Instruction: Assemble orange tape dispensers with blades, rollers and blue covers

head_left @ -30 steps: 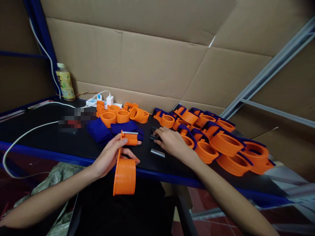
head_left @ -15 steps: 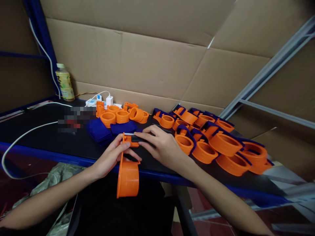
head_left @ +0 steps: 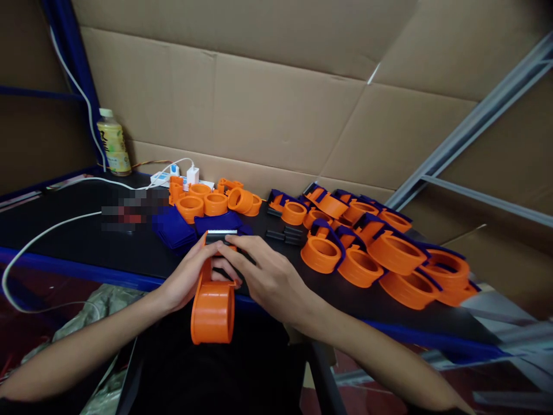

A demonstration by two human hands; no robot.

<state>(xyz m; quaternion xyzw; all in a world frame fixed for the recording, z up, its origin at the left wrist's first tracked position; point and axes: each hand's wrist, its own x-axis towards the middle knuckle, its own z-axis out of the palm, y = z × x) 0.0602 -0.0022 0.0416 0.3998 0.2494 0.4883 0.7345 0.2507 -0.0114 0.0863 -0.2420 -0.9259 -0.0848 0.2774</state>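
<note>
An orange plastic tape dispenser (head_left: 213, 311) is gripped near its upper end by my left hand (head_left: 188, 274), its round hub hanging below, in front of the table edge. Across the dispenser's top lies a black blade holder (head_left: 213, 237) with a white toothed strip along its far side. The fingertips of my right hand (head_left: 272, 276) press on that holder from the right. My left thumb meets the right fingers there, and the left fingers curl behind the dispenser. How firmly the holder sits is hidden by the fingers.
Dark blue flat pieces (head_left: 175, 230) and loose orange dispensers (head_left: 190, 207) lie behind my hands. Several black holders (head_left: 285, 234) rest on the table. Orange dispensers with blue bands (head_left: 322, 253) are piled at right. A power strip (head_left: 159, 180) and a bottle (head_left: 114, 144) stand at the back.
The black blade holder now lies across the dispenser's top, covering the orange end. Both hands and the dispenser have shifted slightly left, and the dispenser is turned. Loose black holders have come into sight.
</note>
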